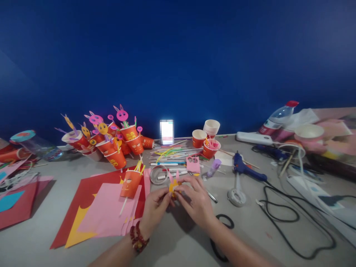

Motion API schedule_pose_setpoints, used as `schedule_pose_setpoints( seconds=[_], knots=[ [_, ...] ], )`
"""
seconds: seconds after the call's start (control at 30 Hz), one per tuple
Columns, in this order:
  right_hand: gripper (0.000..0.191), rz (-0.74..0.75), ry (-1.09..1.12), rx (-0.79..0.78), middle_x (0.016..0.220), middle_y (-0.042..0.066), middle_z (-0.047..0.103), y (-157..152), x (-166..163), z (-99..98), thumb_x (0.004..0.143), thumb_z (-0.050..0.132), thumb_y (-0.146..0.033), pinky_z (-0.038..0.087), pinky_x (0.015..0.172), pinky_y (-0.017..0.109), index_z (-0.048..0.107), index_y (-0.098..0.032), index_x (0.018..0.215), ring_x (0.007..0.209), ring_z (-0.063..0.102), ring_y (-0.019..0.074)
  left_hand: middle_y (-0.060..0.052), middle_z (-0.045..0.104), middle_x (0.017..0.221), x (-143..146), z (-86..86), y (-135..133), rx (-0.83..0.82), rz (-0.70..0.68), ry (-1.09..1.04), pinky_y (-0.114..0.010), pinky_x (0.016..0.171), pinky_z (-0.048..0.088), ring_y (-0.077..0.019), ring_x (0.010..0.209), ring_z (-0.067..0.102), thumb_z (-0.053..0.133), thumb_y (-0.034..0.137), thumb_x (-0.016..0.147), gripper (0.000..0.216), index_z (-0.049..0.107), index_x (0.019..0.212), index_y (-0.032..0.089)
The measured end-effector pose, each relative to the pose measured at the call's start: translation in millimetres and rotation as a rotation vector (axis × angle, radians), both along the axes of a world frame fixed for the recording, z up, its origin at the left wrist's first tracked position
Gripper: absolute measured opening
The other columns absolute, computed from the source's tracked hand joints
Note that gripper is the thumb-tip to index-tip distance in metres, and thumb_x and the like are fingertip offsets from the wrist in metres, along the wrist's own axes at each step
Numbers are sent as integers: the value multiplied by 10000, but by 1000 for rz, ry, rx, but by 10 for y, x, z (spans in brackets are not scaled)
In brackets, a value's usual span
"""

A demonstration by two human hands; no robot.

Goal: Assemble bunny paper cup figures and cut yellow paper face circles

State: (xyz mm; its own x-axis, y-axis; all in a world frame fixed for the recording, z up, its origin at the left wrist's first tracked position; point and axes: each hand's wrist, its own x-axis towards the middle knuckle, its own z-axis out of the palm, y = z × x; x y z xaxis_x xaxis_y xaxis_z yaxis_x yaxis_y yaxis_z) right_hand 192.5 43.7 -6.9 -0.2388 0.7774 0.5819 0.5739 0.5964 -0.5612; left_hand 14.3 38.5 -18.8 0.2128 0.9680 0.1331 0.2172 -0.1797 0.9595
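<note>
Between my two hands is a small yellow paper rabbit head (173,186) with upright pink ears. The fingers of my left hand (157,205) pinch its left edge. My right hand (198,200) grips it from the other side, thumb and fingers closed on the yellow paper. Its lower part is partly covered by my fingertips. Left of my hands, a red paper cup (130,184) with yellow straws lies tilted on pink paper sheets (104,209). Black-handled scissors (226,221) lie by my right forearm, which hides part of them.
Decorated red cups (132,140) stand at the back left. Straws (178,152), markers and a tape roll (159,175) lie ahead. On the right are a purple glue stick (214,167), a blue glue gun (247,168), a tape dispenser (237,196) and a looping black cable (294,218).
</note>
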Motion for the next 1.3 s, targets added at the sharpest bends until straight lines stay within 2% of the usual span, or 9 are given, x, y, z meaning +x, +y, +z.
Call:
schedule_pose_setpoints(
  seconds=[0.2,0.43,0.7,1.0,1.3],
  knots=[
    [152,13,-67,69,982,60,725,-12,-18,-11,931,566,-184,461,904,437,684,-261,989,923,610,242,-23,692,716,-17,33,-60,199,20,205,-260,666,486,-172,677,650,503,255,951,207,688,882,193],
    [169,65,-113,126,895,36,745,0,-27,13,931,553,-132,464,866,415,666,-249,976,829,619,213,-43,718,778,-27,20,-93,326,48,304,-269,687,522,-183,716,674,498,204,939,180,677,951,194],
    [148,95,-142,111,909,43,750,-3,-7,63,924,572,-155,473,891,423,671,-244,989,831,633,212,-55,732,814,-38,13,-100,347,28,309,-280,719,540,-190,762,692,506,204,942,174,678,960,194],
    [148,91,-97,177,851,51,746,9,-1,75,916,556,-124,494,780,369,670,-213,948,766,628,195,-32,709,751,-35,25,-140,352,33,285,-251,682,530,-169,704,677,520,185,939,147,663,906,187],
    [180,121,-72,205,919,54,764,-22,-17,46,898,571,-78,494,763,359,645,-203,1005,800,644,202,-39,723,786,-37,42,-147,429,53,307,-243,689,533,-166,722,685,521,156,937,141,659,935,186]
  ],
)
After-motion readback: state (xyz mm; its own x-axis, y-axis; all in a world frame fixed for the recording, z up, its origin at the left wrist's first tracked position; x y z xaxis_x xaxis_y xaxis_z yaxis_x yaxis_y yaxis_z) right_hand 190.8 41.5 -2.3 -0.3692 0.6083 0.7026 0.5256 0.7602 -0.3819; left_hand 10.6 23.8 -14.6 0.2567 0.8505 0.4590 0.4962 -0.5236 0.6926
